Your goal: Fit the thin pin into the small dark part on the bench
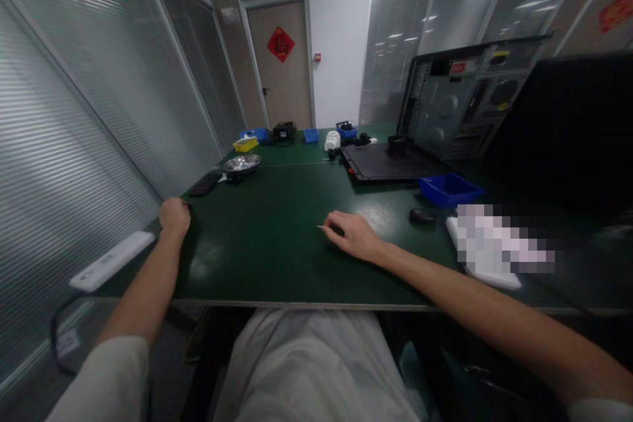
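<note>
My right hand rests low over the middle of the green table. Its thumb and forefinger are pinched together on a thin pale sliver, which pokes out to the left and is too small to identify. At the table's left edge, my left hand is closed in a fist. Something small and dark shows beside its fingers, but what it holds is hidden. Nearest to that hand are a white power strip and a dark phone-like slab.
A shiny metal dish stands far left, near a yellow tray. On the right are a black mouse, a blue tray, a black panel and an open computer case. A glass partition borders the left side.
</note>
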Tool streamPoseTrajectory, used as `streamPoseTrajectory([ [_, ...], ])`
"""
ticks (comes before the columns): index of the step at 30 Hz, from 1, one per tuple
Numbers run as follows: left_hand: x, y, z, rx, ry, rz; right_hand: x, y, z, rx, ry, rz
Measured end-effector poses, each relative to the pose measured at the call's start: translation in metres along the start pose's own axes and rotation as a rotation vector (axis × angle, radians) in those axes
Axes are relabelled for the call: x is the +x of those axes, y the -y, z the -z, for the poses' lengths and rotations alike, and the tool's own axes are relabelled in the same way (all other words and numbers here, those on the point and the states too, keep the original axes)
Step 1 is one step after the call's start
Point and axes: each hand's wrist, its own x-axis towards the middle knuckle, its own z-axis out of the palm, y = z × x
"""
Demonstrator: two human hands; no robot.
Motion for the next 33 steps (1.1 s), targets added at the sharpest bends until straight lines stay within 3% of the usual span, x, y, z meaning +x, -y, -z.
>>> streamPoseTrajectory([
  [7,0.000,0.000,0.001,0.071,-0.026,0.118,0.000,0.001,0.001,0.005,0.017,-0.006],
  [12,0.003,-0.004,-0.001,0.041,-0.024,0.090,0.000,0.001,0.001,-0.007,0.035,-0.022],
  [14,0.001,-0.022,-0.001,-0.044,-0.004,-0.001,0.001,0.000,0.001,-0.009,0.053,-0.035],
  [17,-0.016,-0.075,0.001,-0.266,0.100,-0.229,0.002,-0.002,-0.001,-0.013,0.074,-0.053],
  [21,-0.071,-0.168,0.004,-0.583,0.362,-0.628,0.002,-0.002,-0.002,-0.027,0.071,-0.059],
  [24,-0.116,-0.221,0.003,-0.711,0.559,-0.866,0.001,-0.001,-0.002,-0.046,0.057,-0.067],
  [27,-0.142,-0.244,-0.005,-0.757,0.614,-0.958,0.001,-0.001,-0.003,-0.063,0.055,-0.076],
  [33,-0.148,-0.239,-0.015,-0.795,0.615,-0.886,0.001,-0.003,-0.006,-0.086,0.065,-0.093],
])
